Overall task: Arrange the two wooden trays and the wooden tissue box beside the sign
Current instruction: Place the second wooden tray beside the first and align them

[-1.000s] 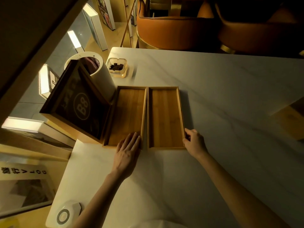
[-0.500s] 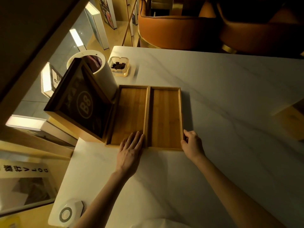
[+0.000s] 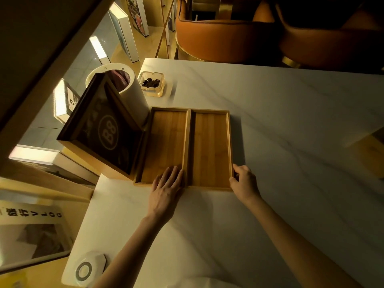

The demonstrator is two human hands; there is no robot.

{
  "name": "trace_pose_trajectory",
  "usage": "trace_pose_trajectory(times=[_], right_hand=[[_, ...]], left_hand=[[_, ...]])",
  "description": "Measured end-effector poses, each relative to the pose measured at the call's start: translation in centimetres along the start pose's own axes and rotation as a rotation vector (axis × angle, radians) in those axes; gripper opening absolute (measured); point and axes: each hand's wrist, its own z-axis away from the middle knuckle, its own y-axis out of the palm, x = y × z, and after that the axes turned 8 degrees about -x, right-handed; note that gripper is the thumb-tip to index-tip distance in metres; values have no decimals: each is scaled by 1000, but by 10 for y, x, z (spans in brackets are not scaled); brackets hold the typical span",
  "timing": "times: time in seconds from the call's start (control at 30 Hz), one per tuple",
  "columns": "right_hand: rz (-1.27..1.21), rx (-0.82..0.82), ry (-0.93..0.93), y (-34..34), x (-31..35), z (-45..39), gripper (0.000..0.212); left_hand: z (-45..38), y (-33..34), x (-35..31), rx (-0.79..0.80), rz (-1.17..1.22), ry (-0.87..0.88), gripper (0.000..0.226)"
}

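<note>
two wooden trays [image 3: 209, 148] are lain side by side at frame centre, touching the sign [image 3: 108, 129]. left hand [image 3: 166, 194] is laid flat, fingers together; right hand [image 3: 243, 181] is curled on the right tray's corner. near edges should be squared flush.

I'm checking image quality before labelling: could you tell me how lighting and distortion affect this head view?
Head view: dim, warm amber light; the right tray throws a shadow rightward onto the table; wide-angle bending curves the table's edges; the far chairs sink into darkness; both hands stay sharp.
</note>
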Motion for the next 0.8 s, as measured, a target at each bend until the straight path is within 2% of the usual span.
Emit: trace_pose_trajectory(times=[0.17,0.53,0.8], right_hand=[[-5,-3,8,0,2,-4,47],[-13,-1,-1,-1,4,-10,47],[23,-2,-28,1,3,-12,47]], left_hand=[[-3,-1,-1,7,62,-13,65],[-9,-1,-3,-32,149,-25,54],[-10,1,1,-31,126,-13,53]])
